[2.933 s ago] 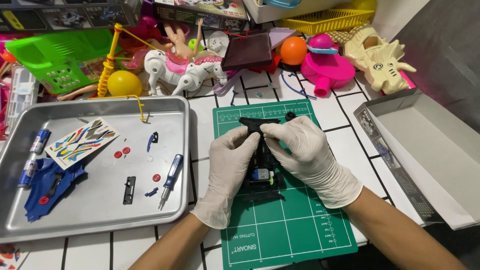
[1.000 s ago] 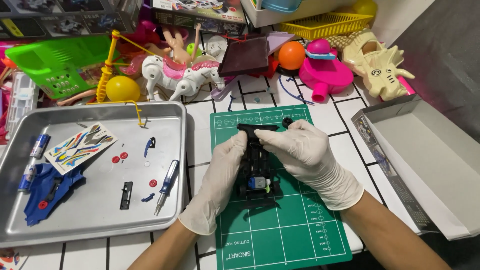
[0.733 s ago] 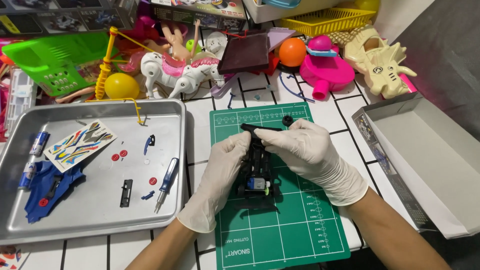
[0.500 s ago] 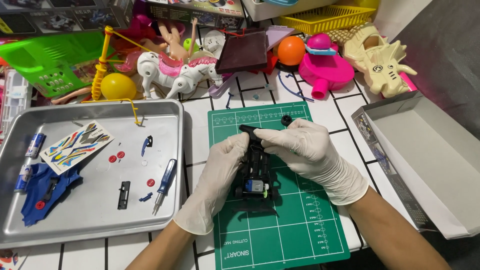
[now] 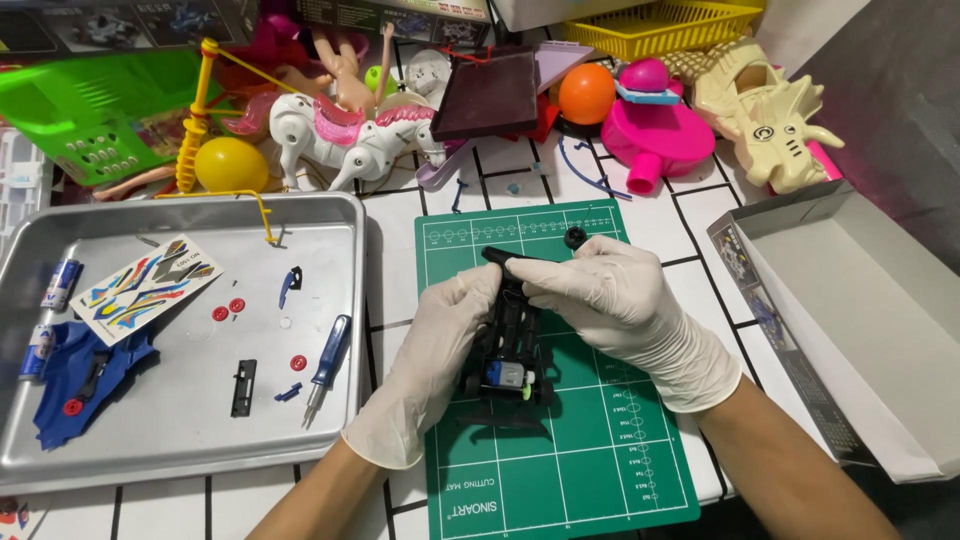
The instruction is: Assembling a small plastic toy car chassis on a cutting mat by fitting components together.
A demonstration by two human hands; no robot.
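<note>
Left hand (image 5: 432, 372) and right hand (image 5: 612, 300), both in smooth white gloves, gripping a black plastic toy car chassis (image 5: 510, 358) from either side over a gridded green cutting mat (image 5: 590, 460). Left of it, dull metal tray (image 5: 190, 440) with blue-handled screwdriver (image 5: 327, 366).

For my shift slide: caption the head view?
Gloved left hand and right hand hold a black toy car frame over a green cutting mat.

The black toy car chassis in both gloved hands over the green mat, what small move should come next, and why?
Probably press the front end home with the right hand while the left hand steadies the black chassis: the right fingertips already pinch its front, and the motor sits at the rear, above the green cutting mat.
</note>
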